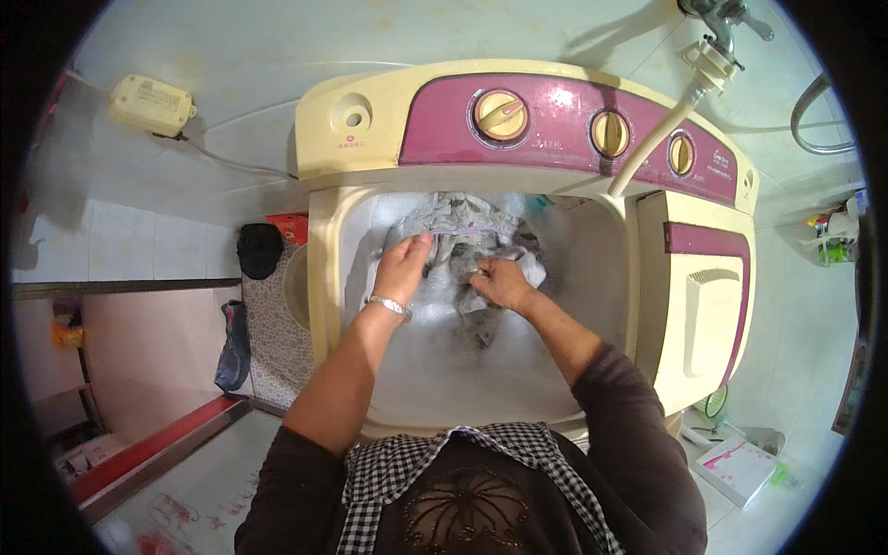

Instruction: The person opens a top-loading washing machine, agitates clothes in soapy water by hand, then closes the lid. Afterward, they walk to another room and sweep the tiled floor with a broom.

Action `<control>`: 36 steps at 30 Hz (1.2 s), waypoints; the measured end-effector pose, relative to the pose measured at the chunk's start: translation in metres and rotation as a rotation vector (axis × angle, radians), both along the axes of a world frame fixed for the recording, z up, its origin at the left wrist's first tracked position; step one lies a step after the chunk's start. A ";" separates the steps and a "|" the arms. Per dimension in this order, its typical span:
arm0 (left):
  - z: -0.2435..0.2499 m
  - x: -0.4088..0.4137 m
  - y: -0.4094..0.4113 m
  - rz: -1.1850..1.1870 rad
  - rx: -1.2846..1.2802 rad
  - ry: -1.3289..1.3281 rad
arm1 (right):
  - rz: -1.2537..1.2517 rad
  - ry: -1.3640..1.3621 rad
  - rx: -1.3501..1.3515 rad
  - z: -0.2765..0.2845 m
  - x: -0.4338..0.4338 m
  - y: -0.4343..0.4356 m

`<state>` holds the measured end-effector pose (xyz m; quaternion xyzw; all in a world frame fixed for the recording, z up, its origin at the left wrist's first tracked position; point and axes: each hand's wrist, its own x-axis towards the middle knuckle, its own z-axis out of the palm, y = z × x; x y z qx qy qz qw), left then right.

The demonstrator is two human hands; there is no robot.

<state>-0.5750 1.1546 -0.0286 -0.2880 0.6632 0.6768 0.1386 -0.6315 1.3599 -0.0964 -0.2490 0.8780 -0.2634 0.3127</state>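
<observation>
Cloudy, foamy water fills the wash tub point(444, 388) of a cream and maroon twin-tub washing machine. A wet, light grey patterned garment point(472, 208) with a thin purple trim floats and bunches up at the tub's far side. My left hand point(406, 267), with a silver bracelet at the wrist, touches the garment's left part; whether its fingers grip cloth is unclear. My right hand point(503, 281) is closed on a bunched part of the same garment. Darker patterned cloth lies partly under the water below my right hand, its lower part hidden.
The control panel point(555, 104) with three knobs rises behind the tub. A hose point(652, 142) runs from a wall tap point(721, 21) down to the tub's back right corner. The spin-side lid point(707, 312) is on the right. A black cloth item point(259, 250) and basin are at left.
</observation>
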 end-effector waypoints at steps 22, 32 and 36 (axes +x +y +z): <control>0.015 0.026 0.049 0.188 0.847 0.063 | -0.642 0.250 -0.515 0.065 0.062 -0.086; -0.001 0.037 0.088 -0.026 0.132 0.207 | -0.627 0.397 -0.343 -0.106 -0.011 -0.050; -0.015 0.043 0.083 -0.154 -0.331 0.298 | -0.688 0.379 -0.059 -0.054 -0.016 -0.058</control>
